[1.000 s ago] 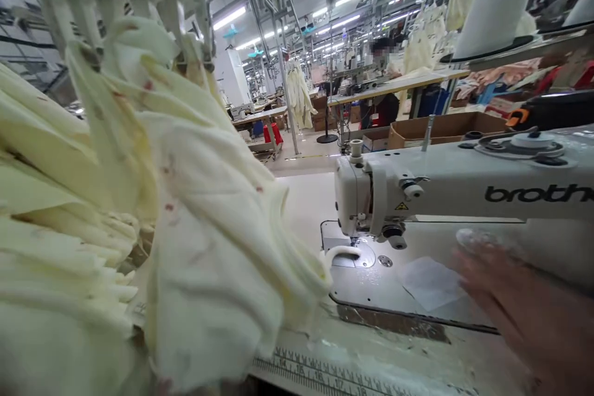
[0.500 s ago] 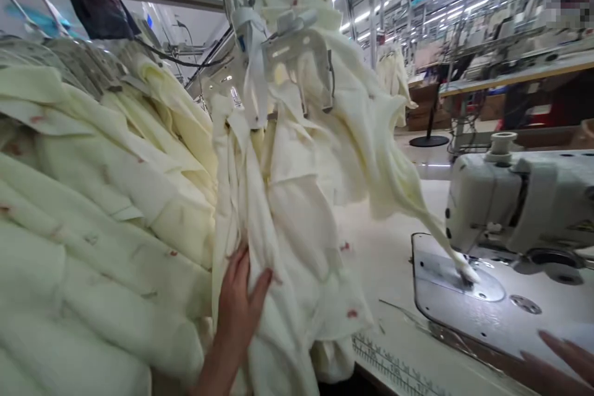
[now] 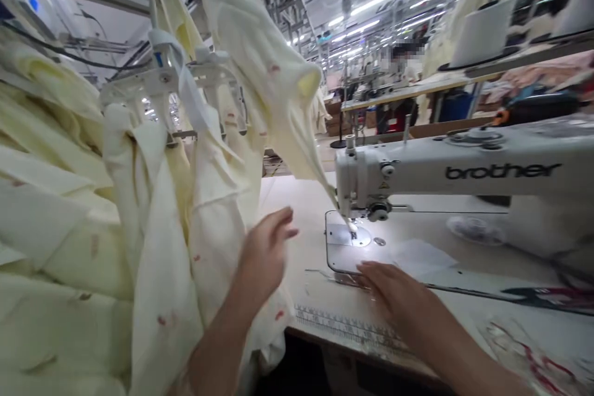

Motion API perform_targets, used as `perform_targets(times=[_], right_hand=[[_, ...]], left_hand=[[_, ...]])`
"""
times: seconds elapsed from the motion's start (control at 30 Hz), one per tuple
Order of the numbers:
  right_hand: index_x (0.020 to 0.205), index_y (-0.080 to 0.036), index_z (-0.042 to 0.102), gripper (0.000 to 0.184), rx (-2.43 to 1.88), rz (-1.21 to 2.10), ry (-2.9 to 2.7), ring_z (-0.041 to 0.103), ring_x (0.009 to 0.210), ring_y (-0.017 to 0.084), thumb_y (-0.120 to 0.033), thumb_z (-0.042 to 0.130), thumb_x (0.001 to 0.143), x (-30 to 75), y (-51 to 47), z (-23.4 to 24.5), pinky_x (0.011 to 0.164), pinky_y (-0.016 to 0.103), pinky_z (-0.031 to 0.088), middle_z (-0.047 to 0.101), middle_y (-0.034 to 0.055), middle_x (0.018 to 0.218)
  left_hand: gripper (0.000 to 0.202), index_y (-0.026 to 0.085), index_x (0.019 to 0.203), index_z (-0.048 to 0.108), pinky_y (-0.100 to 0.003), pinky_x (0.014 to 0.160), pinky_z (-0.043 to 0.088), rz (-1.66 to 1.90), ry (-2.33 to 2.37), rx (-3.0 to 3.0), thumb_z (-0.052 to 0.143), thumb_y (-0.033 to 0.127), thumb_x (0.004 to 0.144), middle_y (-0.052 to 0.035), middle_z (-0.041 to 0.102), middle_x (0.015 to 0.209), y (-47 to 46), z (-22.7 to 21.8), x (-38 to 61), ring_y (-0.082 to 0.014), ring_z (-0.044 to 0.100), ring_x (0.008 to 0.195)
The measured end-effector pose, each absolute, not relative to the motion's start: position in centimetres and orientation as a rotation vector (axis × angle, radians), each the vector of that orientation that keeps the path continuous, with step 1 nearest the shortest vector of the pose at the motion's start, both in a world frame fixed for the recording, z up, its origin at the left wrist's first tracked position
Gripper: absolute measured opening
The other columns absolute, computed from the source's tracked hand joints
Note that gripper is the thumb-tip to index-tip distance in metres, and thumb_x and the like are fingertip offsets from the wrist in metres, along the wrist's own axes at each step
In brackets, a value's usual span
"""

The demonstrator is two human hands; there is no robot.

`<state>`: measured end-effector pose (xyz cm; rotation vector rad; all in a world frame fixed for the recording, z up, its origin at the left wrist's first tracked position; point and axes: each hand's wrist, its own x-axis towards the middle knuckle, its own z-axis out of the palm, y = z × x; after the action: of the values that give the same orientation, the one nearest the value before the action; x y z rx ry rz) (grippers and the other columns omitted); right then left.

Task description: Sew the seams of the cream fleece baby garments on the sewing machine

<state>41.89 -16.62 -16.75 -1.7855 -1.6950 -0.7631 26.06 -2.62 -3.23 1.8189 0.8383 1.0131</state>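
Our right hand (image 3: 392, 291), palm down, fingers outstretched, is at the front edge of the bed plate (image 3: 337, 249); our left hand (image 3: 265, 252), loosely curled and seemingly empty, hangs before the cream cloth (image 3: 278, 105), whose stretched tip meets the needle area of the sewing machine (image 3: 394, 167). We judge this lining-up; next calls for steadying that tip. Folds crowd our left; bare tabletop (image 3: 294, 195) lies behind.

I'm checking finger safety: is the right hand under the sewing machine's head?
No, the right hand is at the metal plate's near edge, in front of the machine's head.
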Motion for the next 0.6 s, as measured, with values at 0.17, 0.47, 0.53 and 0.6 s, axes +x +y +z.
perform_targets(times=[0.17, 0.47, 0.53, 0.6], right_hand=[[0.098, -0.012, 0.066, 0.041, -1.789, -0.753, -1.71, 0.063, 0.092, 0.023, 0.0, 0.031, 0.08, 40.7, -17.3, -18.4, 0.073, 0.036, 0.057, 0.067, 0.0103, 0.101], [0.13, -0.008, 0.048, 0.067, -2.369, -0.292, -1.541, 0.061, 0.084, 0.023, 0.014, 0.04, 0.067, 43.5, -13.5, -14.8, 0.067, 0.029, 0.055, 0.063, 0.0117, 0.095], [0.133, -0.005, 0.044, 0.07, -2.406, -0.315, -1.536, 0.062, 0.081, 0.024, 0.014, 0.039, 0.066, 43.6, -11.7, -14.4, 0.061, 0.03, 0.055, 0.063, 0.0136, 0.095], [0.131, -0.004, 0.046, 0.065, -2.424, -0.343, -1.546, 0.062, 0.081, 0.023, 0.013, 0.038, 0.069, 43.3, -10.7, -14.6, 0.059, 0.029, 0.054, 0.062, 0.0141, 0.096]], left_hand=[[0.026, 0.012, 0.087, 0.057, -0.021, 0.056, 0.048, 0.946, 0.711, 1.833, 0.043, 0.033, 0.091, -0.0055, 0.06, 0.078, 3.5, -3.6, 40.6, -0.0123, 0.058, 0.068], [0.029, 0.016, 0.067, 0.05, -0.024, 0.051, 0.039, 0.953, 0.759, 2.182, 0.046, 0.037, 0.087, 0.0006, 0.05, 0.053, 6.1, -3.3, 40.5, -0.0126, 0.049, 0.049], [0.028, 0.017, 0.067, 0.049, -0.025, 0.055, 0.04, 0.984, 0.786, 2.243, 0.045, 0.035, 0.087, -0.0006, 0.052, 0.055, 6.3, -2.7, 40.5, -0.0143, 0.052, 0.052], [0.025, 0.017, 0.069, 0.05, -0.027, 0.06, 0.043, 1.04, 0.824, 2.294, 0.045, 0.034, 0.087, -0.0035, 0.057, 0.062, 7.0, -1.8, 40.8, -0.0173, 0.057, 0.062]])
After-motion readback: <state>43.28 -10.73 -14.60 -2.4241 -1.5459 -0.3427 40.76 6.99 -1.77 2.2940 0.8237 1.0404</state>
